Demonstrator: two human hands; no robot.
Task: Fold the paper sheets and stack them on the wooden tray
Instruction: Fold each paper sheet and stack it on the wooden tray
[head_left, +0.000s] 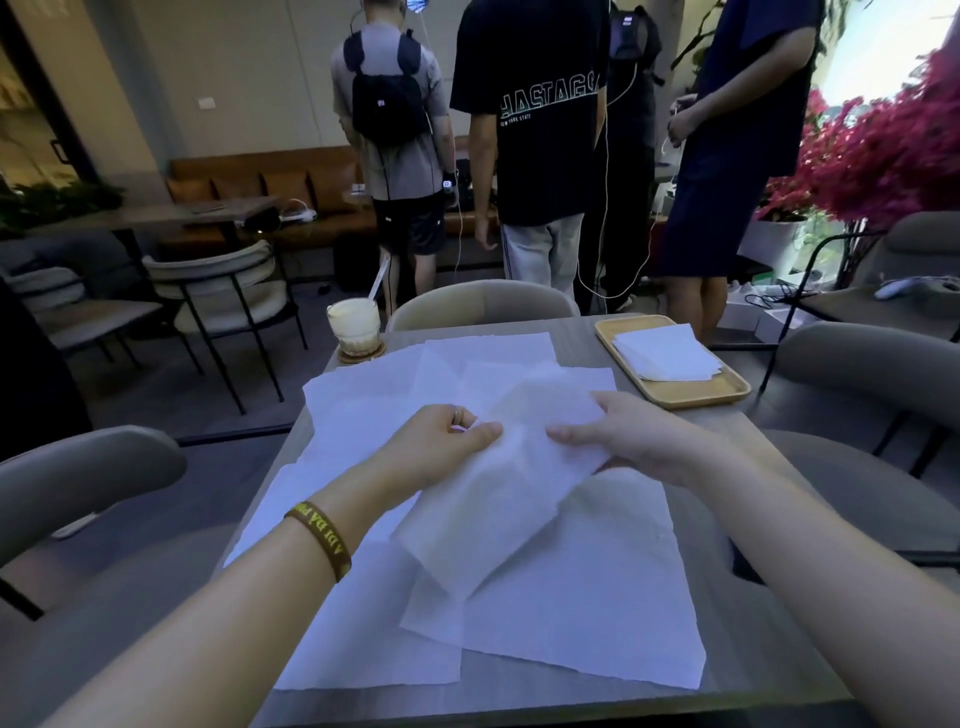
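1. A café table (519, 709) is covered with loose sheets (597, 597).
2. The left hand (441, 441), fingers curled, pinches one raised sheet (493, 509). The right hand (623, 431) grips its other edge.
3. A folded stack (665, 353) lies on the tray (691, 397), far right.

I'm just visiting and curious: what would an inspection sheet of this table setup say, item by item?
Surface: grey table, mostly covered by paper.
Job's things: held sheet above the spread of unfolded sheets; folded stack lying on the wooden tray, far right.
Clutter: glass of pale drink with a straw, on a coaster, far left corner.
Hands: left hand pinches the held sheet's edge; right hand holds its other side.
Cables: white cables hang by the standing people; none seen on the table.
Surroundings: those people, grey chairs, red-flowered plant.
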